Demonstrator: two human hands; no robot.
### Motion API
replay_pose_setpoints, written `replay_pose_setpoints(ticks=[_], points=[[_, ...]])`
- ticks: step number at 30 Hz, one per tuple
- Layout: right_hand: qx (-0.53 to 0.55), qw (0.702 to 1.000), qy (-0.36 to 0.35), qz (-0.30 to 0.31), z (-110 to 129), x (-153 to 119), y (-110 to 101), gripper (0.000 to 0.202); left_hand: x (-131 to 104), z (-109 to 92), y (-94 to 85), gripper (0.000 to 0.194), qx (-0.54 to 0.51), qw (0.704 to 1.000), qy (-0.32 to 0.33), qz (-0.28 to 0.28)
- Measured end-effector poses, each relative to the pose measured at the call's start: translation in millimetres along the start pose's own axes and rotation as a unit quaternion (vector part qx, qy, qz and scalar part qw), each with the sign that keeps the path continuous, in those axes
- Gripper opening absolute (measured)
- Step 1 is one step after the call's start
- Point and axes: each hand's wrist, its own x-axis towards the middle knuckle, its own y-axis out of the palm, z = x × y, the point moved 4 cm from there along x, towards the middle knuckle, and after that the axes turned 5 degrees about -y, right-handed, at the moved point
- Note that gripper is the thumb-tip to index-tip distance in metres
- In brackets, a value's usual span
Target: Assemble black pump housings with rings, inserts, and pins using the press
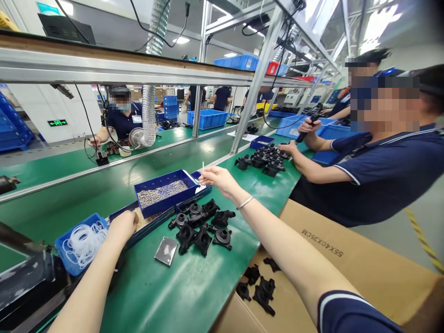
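Note:
My right hand is raised past the right end of a dark blue tray of metal pins, thumb and fingers pinched on a thin white stick that points up. My left hand reaches into a lower blue bin with small beige pieces. Its fingers are curled down, and the tips and anything in them are hidden. Several black molded parts lie together on the green table, between my hands and nearer to me. Beside them lies a flat grey square.
A blue box of white rings sits at the left. A cardboard box holding more black parts stands below the table edge. On the right, a co-worker holds a black tool near a pile of black parts. A metal post rises behind.

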Motion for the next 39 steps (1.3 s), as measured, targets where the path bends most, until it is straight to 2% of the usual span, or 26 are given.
replay_pose_setpoints(ticks=[3,7,9,11,12,13,14,15,17,18,20,23,26,29,31,33,36,39], points=[[0.029,0.999,-0.009,0.025,15.2,-20.0,15.1,0.04,-0.6,-2.0,-5.0,0.018,-0.033,0.999,-0.017,-0.028],[0.035,0.996,-0.005,0.076,26.0,-41.9,35.8,0.042,-11.6,-6.5,-23.6,0.018,-0.106,0.99,-0.049,-0.082],[0.024,0.994,0.002,0.111,27.3,-56.1,45.8,0.042,-30.1,-11.2,-32.8,0.022,-0.16,0.979,-0.058,-0.112],[0.012,0.988,0.017,0.153,24.9,-76.3,56.7,0.04,-59.9,-19.4,-36.0,0.031,-0.218,0.965,-0.058,-0.133],[0.002,0.984,0.025,0.178,22.3,-88.9,62.9,0.038,-78.0,-24.9,-33.7,0.035,-0.28,0.949,-0.056,-0.129],[-0.017,0.978,0.033,0.207,19.0,-102.8,69.7,0.034,-96.9,-31.4,-28.9,0.039,-0.359,0.925,-0.054,-0.113],[-0.049,0.969,0.036,0.24,15.3,-117.7,77.2,0.029,-115.7,-38.6,-21.2,0.04,-0.482,0.871,-0.056,-0.081],[-0.09,0.955,0.032,0.279,11.5,-133.2,85.6,0.025,-133.5,-47.0,-11.6,0.04,-0.59,0.804,-0.063,-0.039],[-0.172,0.918,-0.002,0.358,5.1,-163.2,103.9,0.023,-163.6,-63.6,8.0,0.038,-0.724,0.684,-0.085,0.034],[-0.198,0.899,-0.027,0.389,3.0,-176.5,113.1,0.023,-174.9,-70.5,16.9,0.037,-0.749,0.653,-0.097,0.06],[-0.208,0.886,-0.066,0.41,0.2,-196.4,129.0,0.022,-190.1,-79.4,31.3,0.034,-0.769,0.623,-0.109,0.09],[-0.193,0.899,-0.076,0.385,-3.4,-210.9,142.5,0.022,-200.2,-82.7,44.4,0.03,-0.794,0.588,-0.119,0.104],[-0.14,0.921,-0.042,0.361,-7.3,-216.4,143.2,0.014,-206.9,-78.0,50.0,0.029,-0.825,0.535,-0.154,0.1],[-0.037,0.944,0.042,0.325,-10.4,-218.4,135.6,0.012,-215.2,-73.2,53.0,0.029,-0.847,0.484,-0.185,0.116],[0.031,0.951,0.096,0.293,-10.5,-219.0,130.3,0.015,-220.3,-70.2,55.0,0.03,-0.848,0.477,-0.192,0.128],[0.072,0.954,0.124,0.262,-8.3,-219.2,127.0,0.019,-224.4,-66.3,56.9,0.031,-0.838,0.495,-0.191,0.124],[0.061,0.968,0.116,0.216,-2.8,-220.2,125.5,0.022,-228.9,-59.7,58.3,0.033,-0.824,0.528,-0.178,0.098],[0.08,0.973,0.118,0.18,0.7,-225.3,130.6,0.02,-231.9,-57.7,58.3,0.031,-0.834,0.52,-0.155,0.098]])
